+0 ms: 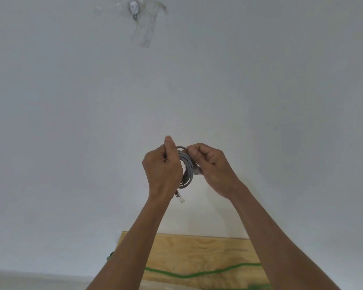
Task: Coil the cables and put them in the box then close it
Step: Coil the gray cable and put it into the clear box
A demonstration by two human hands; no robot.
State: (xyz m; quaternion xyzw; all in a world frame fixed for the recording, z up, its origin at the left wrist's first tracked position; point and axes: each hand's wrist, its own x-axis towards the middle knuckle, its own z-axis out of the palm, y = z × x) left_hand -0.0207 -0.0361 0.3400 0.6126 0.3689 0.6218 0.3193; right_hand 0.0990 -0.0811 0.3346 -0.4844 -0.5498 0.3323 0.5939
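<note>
Before a white wall, the left hand [162,167] grips a coiled grey cable [187,167] and the right hand [211,166] pinches its top loop; no readable writing shows.

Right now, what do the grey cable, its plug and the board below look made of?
Grey cable: probably matte plastic or rubber jacket; it bends into tight loops. Plug: seemingly clear hard plastic, pale and translucent. Board: apparently unfinished plywood, with visible grain swirls.
</note>
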